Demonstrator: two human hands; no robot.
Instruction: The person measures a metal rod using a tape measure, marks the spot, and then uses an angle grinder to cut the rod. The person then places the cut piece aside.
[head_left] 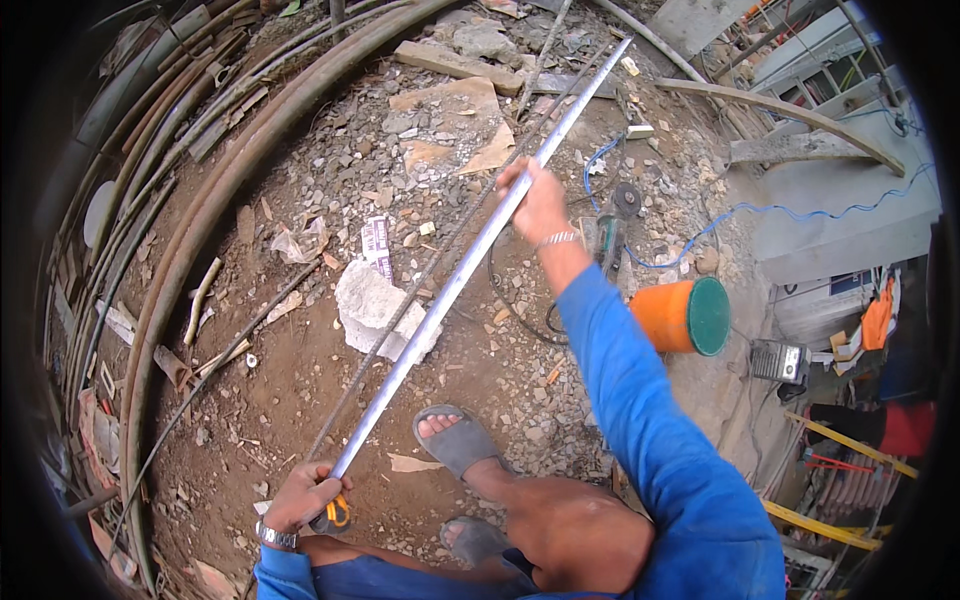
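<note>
A long, shiny silver-white strip, looking like the drawn-out blade of a tape measure (462, 280), slants from my feet toward the far right. Close beside it, nearly parallel, runs a thin dark rebar (437, 262). My left hand (300, 500) is closed at the near end of both; a yellow and dark piece, apparently the tape's case, shows under its fingers. Farther along, my right hand (538, 205) is wrapped round the strip, its fingertips near the rebar. Whether the right fingers also hold the rebar is hidden.
An angle grinder (608, 240) lies right of the strip, by an orange bucket (660, 314) with a green end. A white block (365, 300) sits under the bars. Long curved pipes (215, 190) line the left. A blue cable (770, 208) crosses the right, near yellow rails (825, 525).
</note>
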